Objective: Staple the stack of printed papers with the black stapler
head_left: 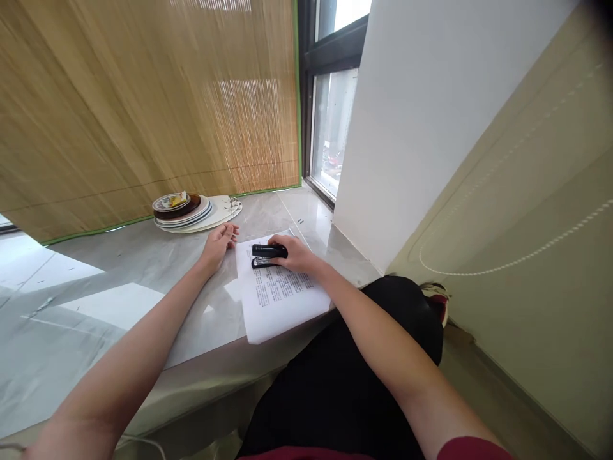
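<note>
My right hand is closed around a black stapler, its jaws apart and pointing left. The stapler is over the upper part of some printed paper; whether it touches the sheet I cannot tell. My left hand rests on the grey ledge just left of the paper's upper corner. Its fingers are loosely curled and slightly apart, with nothing visible in them. The paper's near edge bends over the front of the ledge.
A stack of plates, with a small yellow item on top, stands at the back before a bamboo blind. Small dark staple-like bits lie near the window. A white wall bounds the right side. My black-clad leg is against the ledge.
</note>
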`<action>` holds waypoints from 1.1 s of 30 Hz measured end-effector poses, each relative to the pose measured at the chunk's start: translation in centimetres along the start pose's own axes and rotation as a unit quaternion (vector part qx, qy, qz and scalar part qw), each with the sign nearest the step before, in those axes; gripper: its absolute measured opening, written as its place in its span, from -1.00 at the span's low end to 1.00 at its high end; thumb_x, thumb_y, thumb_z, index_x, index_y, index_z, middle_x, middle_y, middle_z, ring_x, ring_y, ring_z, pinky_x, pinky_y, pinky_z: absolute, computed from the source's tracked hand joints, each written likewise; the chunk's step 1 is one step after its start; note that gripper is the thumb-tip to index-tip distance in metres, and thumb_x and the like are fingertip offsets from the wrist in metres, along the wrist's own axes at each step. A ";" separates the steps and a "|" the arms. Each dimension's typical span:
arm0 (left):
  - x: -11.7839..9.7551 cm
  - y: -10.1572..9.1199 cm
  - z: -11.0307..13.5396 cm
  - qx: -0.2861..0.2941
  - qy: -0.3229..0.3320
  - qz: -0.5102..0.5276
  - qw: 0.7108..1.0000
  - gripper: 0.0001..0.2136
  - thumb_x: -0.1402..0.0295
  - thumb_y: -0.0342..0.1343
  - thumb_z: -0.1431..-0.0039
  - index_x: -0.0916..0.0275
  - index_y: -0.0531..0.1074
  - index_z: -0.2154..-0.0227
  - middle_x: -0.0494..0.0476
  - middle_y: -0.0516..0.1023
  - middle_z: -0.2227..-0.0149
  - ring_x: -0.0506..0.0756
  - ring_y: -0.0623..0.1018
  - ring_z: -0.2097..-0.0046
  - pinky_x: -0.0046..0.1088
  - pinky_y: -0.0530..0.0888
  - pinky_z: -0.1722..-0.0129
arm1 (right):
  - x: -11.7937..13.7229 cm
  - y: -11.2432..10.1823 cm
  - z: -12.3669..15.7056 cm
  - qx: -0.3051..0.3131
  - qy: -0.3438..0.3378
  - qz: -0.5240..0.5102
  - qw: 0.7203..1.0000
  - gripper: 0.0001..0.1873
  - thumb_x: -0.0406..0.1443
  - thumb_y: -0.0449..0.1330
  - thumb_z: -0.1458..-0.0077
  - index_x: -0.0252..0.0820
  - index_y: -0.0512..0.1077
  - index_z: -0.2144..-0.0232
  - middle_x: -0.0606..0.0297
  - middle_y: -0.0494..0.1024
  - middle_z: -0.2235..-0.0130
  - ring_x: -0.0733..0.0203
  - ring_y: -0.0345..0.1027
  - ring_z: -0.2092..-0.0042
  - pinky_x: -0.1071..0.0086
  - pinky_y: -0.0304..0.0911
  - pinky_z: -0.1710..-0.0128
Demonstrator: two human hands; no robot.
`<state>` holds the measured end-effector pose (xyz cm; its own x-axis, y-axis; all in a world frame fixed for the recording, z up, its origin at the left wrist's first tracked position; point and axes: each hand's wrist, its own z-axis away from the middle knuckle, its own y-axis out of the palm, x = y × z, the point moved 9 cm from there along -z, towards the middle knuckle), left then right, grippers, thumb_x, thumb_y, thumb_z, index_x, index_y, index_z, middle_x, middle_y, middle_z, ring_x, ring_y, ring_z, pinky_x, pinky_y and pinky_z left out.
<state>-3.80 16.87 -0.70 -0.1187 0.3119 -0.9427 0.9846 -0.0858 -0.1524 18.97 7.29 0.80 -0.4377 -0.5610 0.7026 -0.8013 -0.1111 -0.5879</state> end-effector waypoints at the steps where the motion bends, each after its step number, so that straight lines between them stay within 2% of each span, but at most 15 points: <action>1: 0.1 0.3 0.1 0.007 -0.001 -0.001 1.000 -0.47 -0.24 0.30 -0.15 0.19 0.55 0.22 0.15 0.55 0.26 0.02 0.48 0.37 -0.48 0.40 0.43 | -0.4 -0.7 0.3 0.002 0.007 0.007 1.000 -0.65 -0.32 0.41 -0.11 -0.08 0.51 0.03 0.28 0.67 0.08 0.11 0.55 0.05 0.24 0.38 -0.05; 5: -0.1 1.0 0.4 0.023 0.005 -0.004 1.000 -0.46 -0.24 0.32 -0.12 0.19 0.59 0.21 0.13 0.55 0.28 0.02 0.48 0.38 -0.48 0.40 0.43 | -3.1 -4.9 1.7 0.004 0.069 0.018 0.997 -0.61 -0.26 0.44 -0.04 -0.08 0.54 0.06 0.29 0.67 0.12 0.07 0.55 0.07 0.20 0.39 -0.02; 8: -0.2 1.0 0.4 0.014 0.003 0.003 1.000 -0.45 -0.25 0.32 -0.11 0.19 0.60 0.22 0.14 0.56 0.27 0.02 0.48 0.38 -0.47 0.41 0.43 | -5.5 -7.2 2.2 0.018 0.103 0.001 0.995 -0.59 -0.07 0.46 -0.04 -0.09 0.59 0.09 0.27 0.68 0.12 0.04 0.56 0.08 0.18 0.41 -0.01; 11: -0.2 0.8 0.3 0.007 0.004 0.020 1.000 -0.46 -0.25 0.33 -0.10 0.19 0.61 0.25 0.14 0.55 0.28 0.02 0.48 0.39 -0.45 0.41 0.42 | -8.2 -9.6 1.6 -0.054 0.117 -0.002 0.992 -0.55 0.10 0.21 -0.29 -0.13 0.62 0.20 0.21 0.68 0.16 0.02 0.56 0.08 0.14 0.44 0.01; 13: -0.1 0.5 0.2 0.002 0.003 0.030 1.000 -0.48 -0.23 0.34 -0.10 0.18 0.61 0.26 0.13 0.54 0.29 0.02 0.48 0.39 -0.44 0.41 0.42 | -9.6 -10.5 0.6 -0.101 0.103 0.046 0.988 -0.53 0.08 0.12 -0.35 -0.14 0.63 0.21 0.12 0.68 0.06 -0.03 0.54 -0.02 0.05 0.44 -0.08; 14: 0.0 0.3 0.1 -0.001 0.001 0.035 0.999 -0.49 -0.22 0.34 -0.10 0.18 0.61 0.27 0.13 0.54 0.29 0.02 0.47 0.39 -0.44 0.41 0.42 | -10.1 -10.2 -0.1 -0.091 0.092 0.082 0.988 -0.57 0.05 0.16 -0.34 -0.14 0.63 0.18 0.08 0.66 -0.05 -0.06 0.51 -0.11 0.01 0.41 -0.17; 16: 0.2 0.0 0.0 -0.011 -0.004 0.047 0.999 -0.52 -0.19 0.35 -0.12 0.18 0.60 0.27 0.12 0.54 0.29 0.02 0.47 0.39 -0.44 0.41 0.42 | -11.1 -8.2 -1.5 -0.021 0.077 0.153 0.985 -0.65 -0.02 0.26 -0.31 -0.10 0.64 0.05 0.04 0.55 -0.27 -0.11 0.39 -0.31 -0.07 0.28 -0.33; 18: 0.4 -0.4 0.0 -0.027 -0.008 0.071 0.997 -0.55 -0.15 0.36 -0.13 0.19 0.59 0.28 0.11 0.53 0.29 0.00 0.46 0.40 -0.45 0.39 0.43 | -11.9 -5.9 -2.6 0.040 0.091 0.209 0.973 -0.64 -0.08 0.26 -0.35 -0.07 0.59 -0.09 0.03 0.43 -0.39 -0.16 0.26 -0.43 -0.21 0.12 -0.43; 21: 0.4 -0.8 -0.1 -0.059 -0.010 0.115 0.992 -0.61 -0.07 0.40 -0.14 0.20 0.59 0.32 0.08 0.49 0.33 -0.02 0.43 0.42 -0.49 0.35 0.47 | -11.3 -2.6 -4.2 0.058 0.128 0.276 0.951 -0.59 -0.13 0.19 -0.43 -0.07 0.47 -0.24 -0.02 0.32 -0.46 -0.25 0.13 -0.50 -0.45 -0.02 -0.42; 25: -0.8 -2.2 -0.4 -0.098 -0.003 0.159 0.982 -0.74 0.15 0.42 -0.19 0.24 0.57 0.37 0.03 0.47 0.42 -0.06 0.40 0.47 -0.57 0.32 0.49 | -7.1 5.0 -7.1 0.115 0.129 0.296 0.939 -0.48 -0.09 0.10 -0.49 -0.08 0.34 -0.38 0.04 0.13 -0.55 -0.27 -0.07 -0.57 -0.48 -0.16 -0.46; 28: -2.0 -5.4 -0.6 -0.152 0.006 0.231 0.961 -0.79 0.28 0.39 -0.24 0.27 0.53 0.38 0.00 0.45 0.46 -0.07 0.39 0.49 -0.58 0.34 0.50 | -3.1 10.6 -9.6 0.136 0.103 0.278 0.945 -0.46 -0.04 -0.06 -0.54 -0.03 0.27 -0.42 0.12 0.04 -0.58 -0.25 -0.14 -0.58 -0.61 -0.21 -0.42; 31: -2.8 -9.1 -0.7 -0.193 0.024 0.296 0.935 -0.83 0.32 0.31 -0.33 0.27 0.51 0.36 -0.03 0.44 0.46 -0.08 0.39 0.49 -0.58 0.35 0.49 | 1.1 14.6 -11.4 0.156 0.020 0.255 0.954 -0.48 -0.07 -0.08 -0.56 0.03 0.27 -0.42 0.18 -0.08 -0.61 -0.19 -0.16 -0.59 -0.62 -0.18 -0.41; 33: -2.4 -10.8 -0.5 -0.223 0.009 0.318 0.921 -0.83 0.34 0.28 -0.35 0.25 0.48 0.37 -0.05 0.42 0.47 -0.09 0.37 0.51 -0.58 0.33 0.50 | 3.4 16.3 -11.3 0.203 -0.059 0.238 0.948 -0.51 -0.12 -0.09 -0.56 0.10 0.31 -0.41 0.27 -0.04 -0.60 -0.14 -0.15 -0.59 -0.54 -0.19 -0.45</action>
<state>-14.10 17.57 3.35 0.4986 0.3484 -0.7937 0.8098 0.1394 0.5699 -0.23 12.86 -1.85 -0.6423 -0.7121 0.2834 -0.2910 -0.1155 -0.9497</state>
